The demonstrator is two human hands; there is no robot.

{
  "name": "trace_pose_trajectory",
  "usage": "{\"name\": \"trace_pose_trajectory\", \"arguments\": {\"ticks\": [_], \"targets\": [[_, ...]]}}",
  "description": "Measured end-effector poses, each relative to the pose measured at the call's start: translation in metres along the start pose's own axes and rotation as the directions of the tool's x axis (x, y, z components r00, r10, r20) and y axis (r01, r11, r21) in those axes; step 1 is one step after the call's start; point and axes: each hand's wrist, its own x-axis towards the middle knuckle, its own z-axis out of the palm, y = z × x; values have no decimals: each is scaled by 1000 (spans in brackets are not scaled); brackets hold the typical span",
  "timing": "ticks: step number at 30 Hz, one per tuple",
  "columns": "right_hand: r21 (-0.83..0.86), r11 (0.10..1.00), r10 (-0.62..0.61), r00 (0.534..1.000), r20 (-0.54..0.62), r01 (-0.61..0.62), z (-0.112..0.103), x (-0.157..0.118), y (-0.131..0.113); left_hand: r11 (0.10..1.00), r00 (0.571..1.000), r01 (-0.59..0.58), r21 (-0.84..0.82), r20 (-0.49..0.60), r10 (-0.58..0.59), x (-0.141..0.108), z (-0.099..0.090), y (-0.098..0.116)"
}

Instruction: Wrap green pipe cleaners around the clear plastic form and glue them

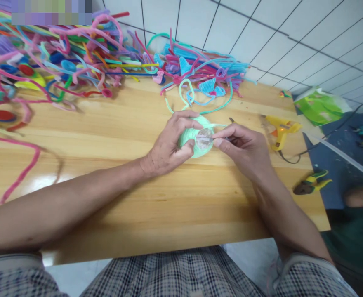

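Note:
In the head view, a round mint-green piece (186,139) that looks wound from fuzzy stem lies on the wooden table under both hands. My left hand (175,140) grips it by its left side, fingers curled over the top and thumb at the lower edge. A small round clear or silvery item (204,139) sits over the right part of the green piece. My right hand (239,144) pinches something thin and dark at the right edge of that item; what it is stays too small to name. A pale green stem (218,125) runs out to the right behind the fingers.
Colourful fuzzy stems (76,62) pile up along the back left, with blue and pink ones (200,70) behind my hands. A yellow glue gun (280,128), pliers (311,182) and a green packet (320,105) are at the right. A person's arm (362,196) shows at the right edge.

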Motion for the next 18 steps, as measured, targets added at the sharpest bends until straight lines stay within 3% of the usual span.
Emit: {"name": "trace_pose_trajectory", "arguments": {"ticks": [9,14,18], "targets": [[-46,999,-25,1000,-12,25,-3,1,3,1000,1000,10,18,10,-11,-1,0,0],[-37,999,20,1000,1,-20,-11,3,-4,1000,1000,14,2,3,-14,-1,0,0],[-38,998,-53,998,-35,51,-12,0,-11,1000,1000,15,-7,-3,-15,-1,1,-1]]}}
